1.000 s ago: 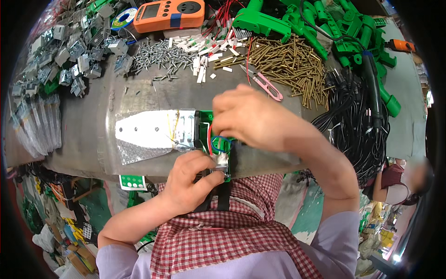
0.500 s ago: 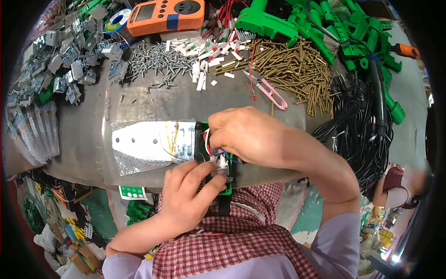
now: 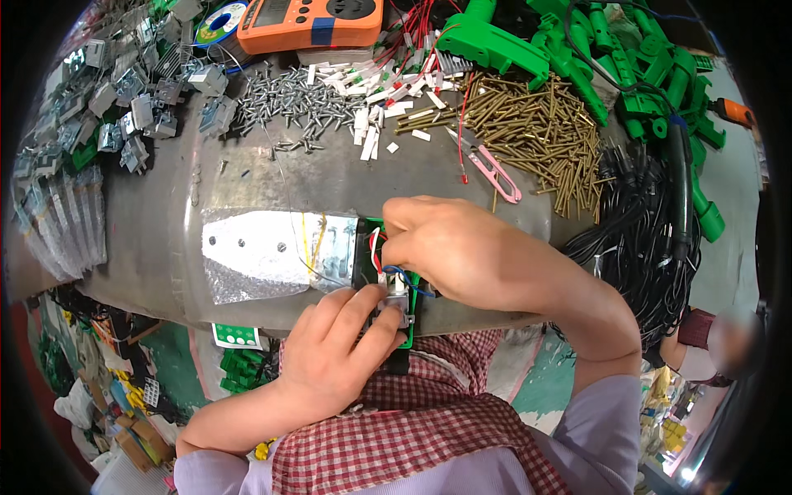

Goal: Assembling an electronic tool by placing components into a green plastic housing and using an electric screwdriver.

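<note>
A small green plastic housing (image 3: 412,334) lies at the table's front edge, joined to a flat silver plate (image 3: 264,245) with a tapered left end, partly in bubble wrap. Inside the housing are red and white wires (image 3: 376,247), a blue wire (image 3: 417,282) and a greyish block-shaped part (image 3: 394,307). My left hand (image 3: 330,342) holds that block, its fingertips closed against it. My right hand (image 3: 450,247) is bent over the housing's far end, fingers pinched beside the wires. What its fingertips hold is hidden.
Behind lie silver screws (image 3: 293,103), white connectors (image 3: 367,132), long brass-coloured screws (image 3: 528,124) and pink-handled snips (image 3: 495,173). An orange multimeter (image 3: 309,25) stands at the back. Metal boxes (image 3: 132,115) crowd the left; black cables (image 3: 619,223) and green housings (image 3: 660,82) the right.
The view has shifted a little, so the tabletop things appear slightly further right. Both hands stay at the green housing, with the left fingers slightly shifted on the block.
</note>
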Available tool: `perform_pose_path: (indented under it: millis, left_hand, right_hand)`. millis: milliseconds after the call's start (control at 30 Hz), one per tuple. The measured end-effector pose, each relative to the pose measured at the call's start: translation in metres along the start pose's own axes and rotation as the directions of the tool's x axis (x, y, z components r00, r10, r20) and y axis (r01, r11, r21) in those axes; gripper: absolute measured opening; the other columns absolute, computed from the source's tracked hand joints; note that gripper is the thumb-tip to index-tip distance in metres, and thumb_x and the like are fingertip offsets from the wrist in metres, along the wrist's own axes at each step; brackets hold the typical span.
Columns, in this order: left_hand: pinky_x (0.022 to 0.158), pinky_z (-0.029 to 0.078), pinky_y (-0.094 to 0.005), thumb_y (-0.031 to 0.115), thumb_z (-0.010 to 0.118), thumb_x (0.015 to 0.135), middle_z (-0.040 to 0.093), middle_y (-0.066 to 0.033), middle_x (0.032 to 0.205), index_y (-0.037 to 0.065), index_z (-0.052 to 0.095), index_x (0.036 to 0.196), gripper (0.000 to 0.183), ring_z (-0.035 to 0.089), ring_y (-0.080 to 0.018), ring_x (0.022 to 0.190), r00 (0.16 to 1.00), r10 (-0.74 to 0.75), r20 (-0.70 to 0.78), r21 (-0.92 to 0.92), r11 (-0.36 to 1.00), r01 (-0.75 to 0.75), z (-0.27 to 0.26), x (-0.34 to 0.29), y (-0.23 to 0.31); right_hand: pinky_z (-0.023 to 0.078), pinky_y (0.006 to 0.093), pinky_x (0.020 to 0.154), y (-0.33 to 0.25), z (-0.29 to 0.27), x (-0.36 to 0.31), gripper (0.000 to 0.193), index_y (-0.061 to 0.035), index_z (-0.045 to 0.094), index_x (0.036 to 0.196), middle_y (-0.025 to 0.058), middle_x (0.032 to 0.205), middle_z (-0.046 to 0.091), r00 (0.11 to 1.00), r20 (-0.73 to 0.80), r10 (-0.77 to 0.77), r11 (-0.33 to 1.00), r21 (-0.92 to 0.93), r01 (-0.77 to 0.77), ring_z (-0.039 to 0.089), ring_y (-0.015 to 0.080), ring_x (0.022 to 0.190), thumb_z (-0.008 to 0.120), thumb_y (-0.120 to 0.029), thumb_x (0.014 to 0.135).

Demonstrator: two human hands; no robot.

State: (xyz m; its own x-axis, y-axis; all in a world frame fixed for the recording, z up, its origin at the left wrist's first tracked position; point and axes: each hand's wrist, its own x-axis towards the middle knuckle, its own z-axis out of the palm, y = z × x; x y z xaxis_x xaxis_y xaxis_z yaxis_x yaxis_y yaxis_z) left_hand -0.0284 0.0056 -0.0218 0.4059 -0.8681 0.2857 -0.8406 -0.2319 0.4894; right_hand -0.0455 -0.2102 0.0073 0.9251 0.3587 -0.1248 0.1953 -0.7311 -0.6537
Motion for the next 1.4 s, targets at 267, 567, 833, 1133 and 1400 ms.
perform_pose_path:
  millis: [267,567,833,1133,1400]
  left_hand:
    - [0.071,0.045,-0.0368,0.017,0.078,0.064,0.062,-0.0097,0.110,0.007,0.062,0.103,0.043,0.058,-0.0274,0.089,0.999,-0.018,-0.052,0.083,0.996,0.022,0.002,-0.001,0.006]
    - [0.072,0.042,-0.0367,0.019,0.079,0.065,0.063,-0.0077,0.110,0.009,0.063,0.103,0.042,0.056,-0.0255,0.092,0.993,-0.020,-0.112,0.097,0.995,0.031,0.009,-0.008,0.006]
    - [0.074,0.044,-0.0369,0.018,0.079,0.065,0.063,-0.0095,0.109,0.009,0.064,0.102,0.041,0.056,-0.0268,0.091,0.994,-0.020,-0.111,0.082,0.996,0.029,0.010,-0.010,0.004]
    - [0.074,0.047,-0.0380,0.016,0.079,0.065,0.061,-0.0106,0.112,0.008,0.062,0.103,0.042,0.056,-0.0284,0.091,0.995,-0.023,-0.100,0.048,0.998,0.028,0.007,-0.006,0.004]
    - [0.075,0.047,-0.0386,0.014,0.079,0.064,0.061,-0.0090,0.113,0.009,0.061,0.103,0.043,0.056,-0.0283,0.093,0.996,-0.028,-0.080,0.023,0.999,0.030,0.006,-0.006,0.004]
  right_hand:
    - [0.046,0.0394,0.072,-0.003,0.003,-0.004,0.010,-0.0042,0.066,0.085,0.0104,0.087,0.055,0.990,-0.139,-0.020,0.984,0.171,0.043,0.057,0.0302,0.086,0.062,-0.008,0.077]
    - [0.044,0.0352,0.072,0.005,0.016,-0.004,0.011,-0.0044,0.065,0.077,0.0070,0.084,0.050,0.966,-0.169,-0.198,0.979,0.023,0.204,0.052,0.0240,0.084,0.058,-0.013,0.074]
    - [0.046,0.0338,0.070,-0.001,0.012,-0.008,0.014,-0.0043,0.062,0.081,0.0066,0.087,0.050,0.959,-0.088,-0.270,0.951,-0.183,0.250,0.052,0.0230,0.087,0.059,-0.015,0.073]
    - [0.048,0.0351,0.077,0.001,0.008,-0.014,0.022,-0.0032,0.064,0.095,0.0078,0.095,0.055,0.973,-0.074,-0.221,0.967,-0.144,0.208,0.054,0.0249,0.095,0.060,-0.013,0.076]
    - [0.048,0.0373,0.087,0.014,-0.005,-0.025,0.058,-0.0045,0.055,0.125,0.0135,0.116,0.056,0.985,-0.172,-0.034,0.995,0.085,0.049,0.057,0.0296,0.103,0.076,-0.007,0.071]
